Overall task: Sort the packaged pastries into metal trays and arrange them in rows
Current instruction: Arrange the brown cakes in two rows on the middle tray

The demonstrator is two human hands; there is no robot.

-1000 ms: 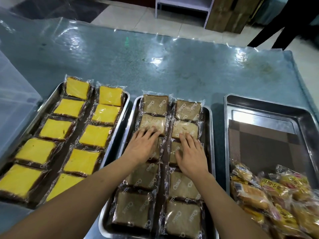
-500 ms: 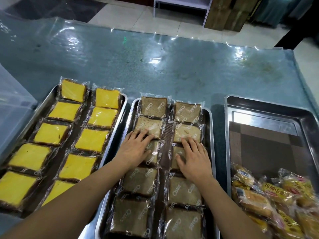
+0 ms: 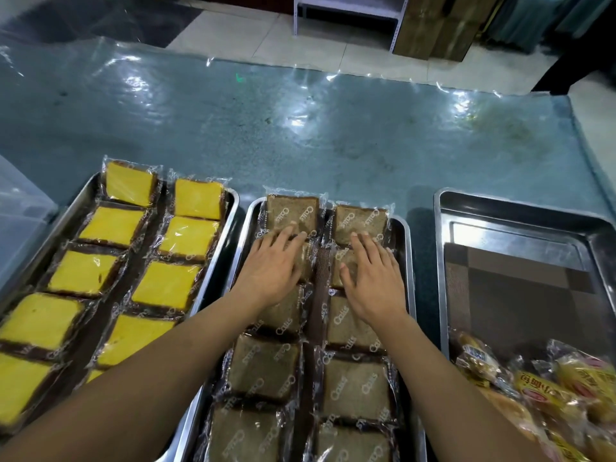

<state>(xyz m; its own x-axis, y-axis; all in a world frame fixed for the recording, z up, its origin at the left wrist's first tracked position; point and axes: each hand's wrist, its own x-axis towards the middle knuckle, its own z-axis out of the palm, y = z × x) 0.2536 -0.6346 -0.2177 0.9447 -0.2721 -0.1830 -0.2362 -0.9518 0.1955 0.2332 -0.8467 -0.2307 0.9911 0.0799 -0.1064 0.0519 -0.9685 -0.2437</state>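
Note:
Three metal trays stand side by side. The left tray (image 3: pixel 85 195) holds two rows of wrapped yellow cake slices (image 3: pixel 186 238). Two rows of wrapped brown cake slices (image 3: pixel 263 365) fill the middle tray (image 3: pixel 409 261). My left hand (image 3: pixel 271 265) lies flat with straight fingers on the second brown slice of the left row. My right hand (image 3: pixel 371 278) lies flat on the second slice of the right row, fingertips at the far slice (image 3: pixel 361 220). The right tray (image 3: pixel 520 235) has a brown checked liner and a pile of bagged buns (image 3: pixel 540 388) at its near end.
The trays sit on a blue-green table (image 3: pixel 300 128) under clear plastic sheeting. A translucent plastic box (image 3: pixel 20 211) stands at the left edge. Beyond the table are tiled floor, a white shelf frame (image 3: pixel 346 11) and a wooden panel (image 3: pixel 436 25).
Both hands have slid away from me along the brown rows, from the third slices to the second ones, staying flat on the wrappers.

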